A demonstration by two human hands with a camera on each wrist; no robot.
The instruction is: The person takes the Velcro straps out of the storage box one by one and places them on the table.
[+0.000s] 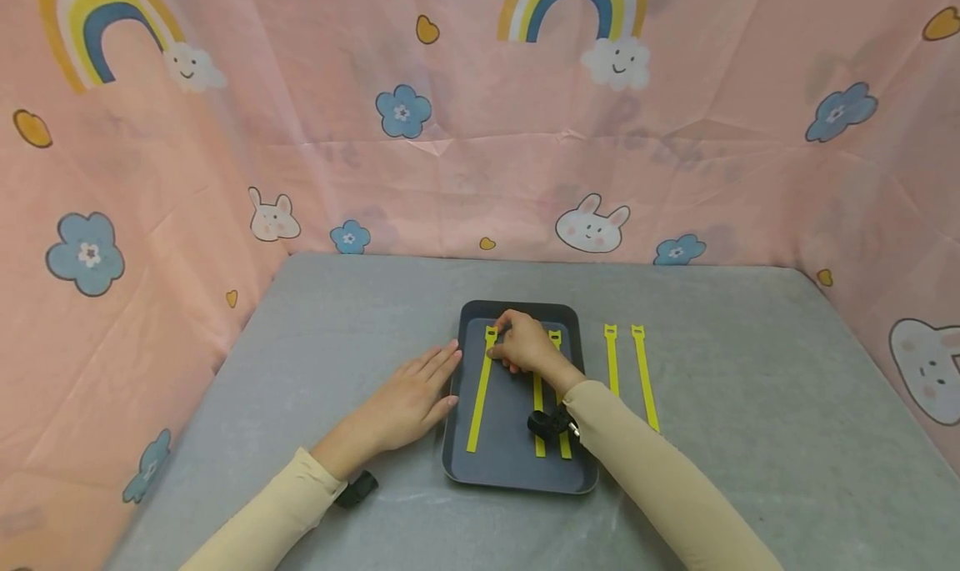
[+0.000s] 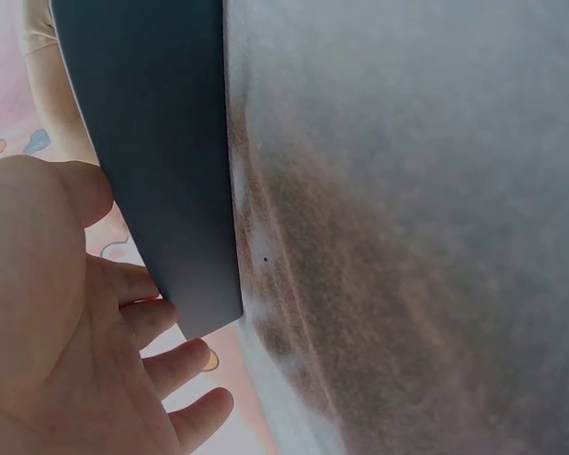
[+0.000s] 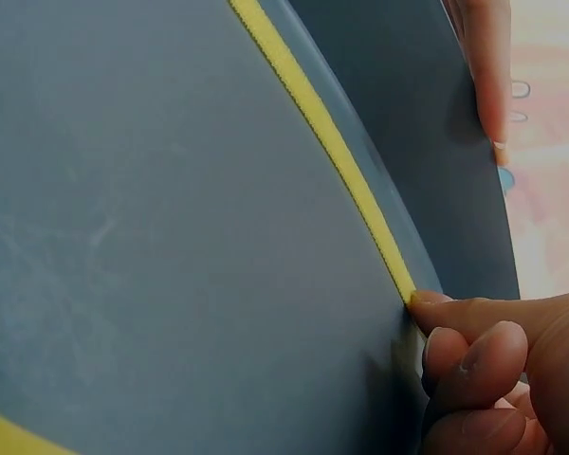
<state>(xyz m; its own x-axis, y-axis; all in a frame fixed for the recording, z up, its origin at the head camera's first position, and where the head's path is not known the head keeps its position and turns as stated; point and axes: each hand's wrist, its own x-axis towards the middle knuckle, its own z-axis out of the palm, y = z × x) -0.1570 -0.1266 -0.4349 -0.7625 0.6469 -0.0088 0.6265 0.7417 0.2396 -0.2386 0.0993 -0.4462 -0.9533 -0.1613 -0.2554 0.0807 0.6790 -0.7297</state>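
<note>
A dark grey rectangular tray (image 1: 498, 469) holds three yellow cable straps with slotted heads. My right hand (image 1: 528, 346) reaches over it and pinches the leftmost strap (image 1: 480, 396) near its head, thumb and fingertips at the strap's edge in the right wrist view. This strap runs lengthwise, slightly slanted, close to the tray's left wall. Two more straps, one in the middle (image 1: 538, 396) and one further right (image 1: 565, 448), lie partly hidden under my right wrist. With fingers straight, my left hand (image 1: 408, 398) touches the tray's left rim; its fingertips show beside the outer wall (image 2: 161, 171).
Right of the tray, two more yellow straps, a nearer one (image 1: 612, 358) and a farther one (image 1: 644, 379), lie on the grey tabletop (image 1: 750, 404). My right sleeve (image 1: 652, 463) covers their lower parts. A pink patterned curtain (image 1: 480, 179) surrounds the table's back and sides.
</note>
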